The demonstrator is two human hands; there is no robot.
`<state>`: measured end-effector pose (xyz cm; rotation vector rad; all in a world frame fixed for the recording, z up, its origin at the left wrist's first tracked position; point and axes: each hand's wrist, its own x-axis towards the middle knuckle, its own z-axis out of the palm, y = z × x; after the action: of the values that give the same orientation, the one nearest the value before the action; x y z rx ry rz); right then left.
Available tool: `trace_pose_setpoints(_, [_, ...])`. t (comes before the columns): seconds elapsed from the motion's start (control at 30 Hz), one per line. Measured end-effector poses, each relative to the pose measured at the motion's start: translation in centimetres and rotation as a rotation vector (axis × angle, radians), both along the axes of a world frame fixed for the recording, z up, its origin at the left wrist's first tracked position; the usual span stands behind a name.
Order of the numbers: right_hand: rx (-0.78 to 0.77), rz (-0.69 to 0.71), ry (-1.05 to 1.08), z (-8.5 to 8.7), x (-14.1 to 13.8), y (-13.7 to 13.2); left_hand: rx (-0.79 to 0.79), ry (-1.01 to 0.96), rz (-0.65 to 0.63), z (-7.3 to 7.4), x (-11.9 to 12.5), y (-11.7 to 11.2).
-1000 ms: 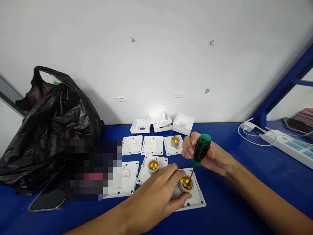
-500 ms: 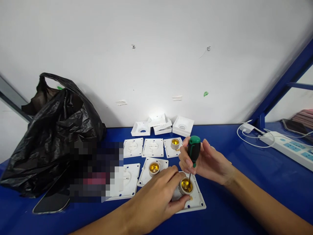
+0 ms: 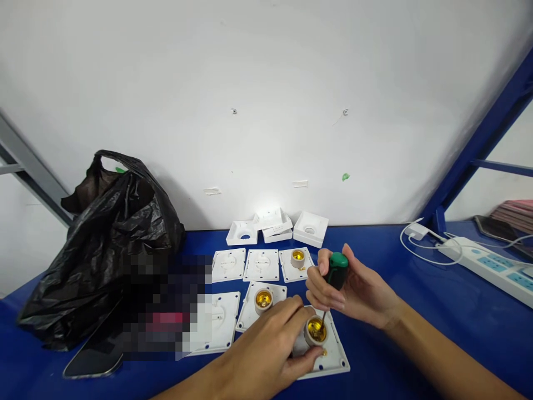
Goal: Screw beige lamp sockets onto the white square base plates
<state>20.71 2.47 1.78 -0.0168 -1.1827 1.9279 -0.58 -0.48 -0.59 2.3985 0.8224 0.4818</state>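
A green and black screwdriver (image 3: 336,270) is gripped in my right hand (image 3: 353,289), its shaft tilted down into a brass-lined lamp socket (image 3: 316,331). That socket sits on a square white base plate (image 3: 333,355). My left hand (image 3: 275,344) wraps round the socket, thumb at its front and fingers behind, holding it against the plate. Just left of it is another plate with a lamp socket (image 3: 263,300), partly behind my left hand. Behind my right hand, a third plate carries a lamp socket (image 3: 297,256). The screw under the tip is too small to make out.
Bare white plates (image 3: 261,265) lie in a row behind, with another plate (image 3: 225,322) at the left. White square covers (image 3: 310,228) are piled by the wall. A black plastic bag (image 3: 108,255) and a phone (image 3: 94,355) are left; a power strip (image 3: 491,258) with cables is right.
The view has tilted up slightly, so everything sits lower. The screwdriver's handle leans more to the right, and my right fingers have shifted around it. My left hand keeps its hold on the socket.
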Motion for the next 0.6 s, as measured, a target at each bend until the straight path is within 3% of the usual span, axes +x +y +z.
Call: trace_pose_setpoints(0.6, [-0.015,-0.086,-0.072,-0.5,0.6,0.4,0.102,-0.017,0.022,-1.4,0.0,0.2])
